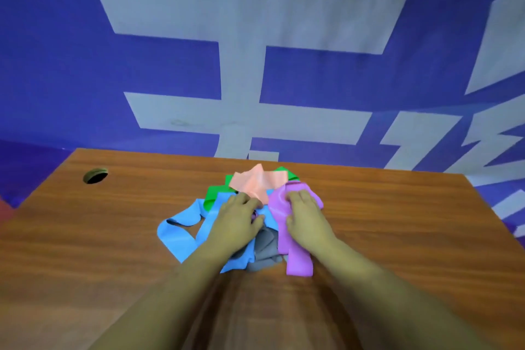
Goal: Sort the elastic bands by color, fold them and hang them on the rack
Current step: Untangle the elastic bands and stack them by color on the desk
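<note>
A tangled heap of elastic bands lies on the wooden table (113, 236) near its far edge. A light blue band (179, 231) loops out to the left, a green band (214, 192) and a salmon-pink band (257, 180) sit at the back, a grey band (265, 250) is in the middle, and a purple band (295, 260) runs down the right. My left hand (238, 223) rests palm down on the blue and grey bands. My right hand (305, 217) presses on the purple band, fingers curled over it. No rack is in view.
A round cable hole (95, 175) is cut in the table at the far left. A blue banner with large white characters (241, 65) hangs right behind the table's far edge.
</note>
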`<state>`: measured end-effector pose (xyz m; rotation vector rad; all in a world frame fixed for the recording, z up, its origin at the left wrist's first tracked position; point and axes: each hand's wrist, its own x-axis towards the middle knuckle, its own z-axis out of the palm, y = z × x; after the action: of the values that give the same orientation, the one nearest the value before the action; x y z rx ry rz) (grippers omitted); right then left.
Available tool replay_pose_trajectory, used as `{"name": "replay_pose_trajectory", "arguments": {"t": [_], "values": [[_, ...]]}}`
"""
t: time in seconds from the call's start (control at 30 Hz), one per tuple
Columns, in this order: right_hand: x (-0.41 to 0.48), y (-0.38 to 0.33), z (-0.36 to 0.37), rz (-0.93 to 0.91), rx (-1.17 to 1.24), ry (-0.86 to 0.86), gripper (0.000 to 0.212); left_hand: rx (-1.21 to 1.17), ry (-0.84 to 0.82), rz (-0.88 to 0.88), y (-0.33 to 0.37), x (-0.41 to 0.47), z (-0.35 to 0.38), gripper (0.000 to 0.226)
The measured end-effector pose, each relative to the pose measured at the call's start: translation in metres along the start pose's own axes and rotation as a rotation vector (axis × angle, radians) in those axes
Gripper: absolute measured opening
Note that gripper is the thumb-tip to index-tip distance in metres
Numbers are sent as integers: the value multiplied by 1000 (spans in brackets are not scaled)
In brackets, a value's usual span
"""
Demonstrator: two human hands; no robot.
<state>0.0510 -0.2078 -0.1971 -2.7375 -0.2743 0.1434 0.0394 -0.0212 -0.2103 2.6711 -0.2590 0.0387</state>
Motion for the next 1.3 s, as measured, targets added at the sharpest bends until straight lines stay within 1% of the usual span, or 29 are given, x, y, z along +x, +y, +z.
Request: {"name": "replay_pose_trajectory", "arguments": {"t": [0.1, 0.2, 0.27, 0.33, 0.4, 0.47, 0.57, 0.63, 0.73, 0.8, 0.9, 0.97, 1.07, 1.1, 1.17, 1.2, 1.3], "values": [[-7, 5, -5, -11, 195, 169, 47, -11, 33, 6, -5, -2, 6, 62], [-17, 2, -25, -50, 274, 342, 39, -3, 106, 6, -1, -6, 0, 60], [-28, -7, -45, -84, 324, 399, 38, -10, 196, -1, 6, -11, -11, 62], [-41, -18, -68, -124, 346, 429, 38, -62, 249, 18, 17, -18, -28, 60], [-57, -30, -93, -185, 339, 421, 41, -215, 266, 83, 34, -28, -51, 54], [-78, -42, -118, -270, 311, 377, 43, -386, 242, 156, 53, -42, -73, 46], [-112, -61, -147, -355, 347, 327, 45, -584, 138, 182, 80, -73, -101, 53], [-134, -73, -160, -380, 409, 304, 45, -662, 64, 187, 97, -99, -116, 47], [-165, -85, -171, -407, 474, 298, 43, -689, 57, 218, 112, -128, -131, 18], [-184, -91, -175, -414, 487, 311, 39, -695, 63, 216, 119, -149, -139, 6], [-208, -92, -169, -369, 428, 326, 36, -708, 73, 207, 124, -175, -150, 9], [-220, -87, -158, -318, 407, 289, 34, -725, 99, 227, 130, -192, -157, 12], [-235, -74, -136, -238, 351, 213, 19, -755, 129, 238, 137, -213, -168, 11], [-239, -70, -128, -208, 368, 197, 15, -772, 131, 229, 137, -219, -171, 9], [-248, -61, -115, -152, 486, 159, 10, -788, 116, 185, 132, -228, -175, 7], [-251, -57, -111, -127, 570, 144, 12, -769, 99, 161, 128, -231, -175, 6], [-262, -47, -106, -49, 822, 118, 13, -629, 80, 114, 110, -240, -171, 10]]}}
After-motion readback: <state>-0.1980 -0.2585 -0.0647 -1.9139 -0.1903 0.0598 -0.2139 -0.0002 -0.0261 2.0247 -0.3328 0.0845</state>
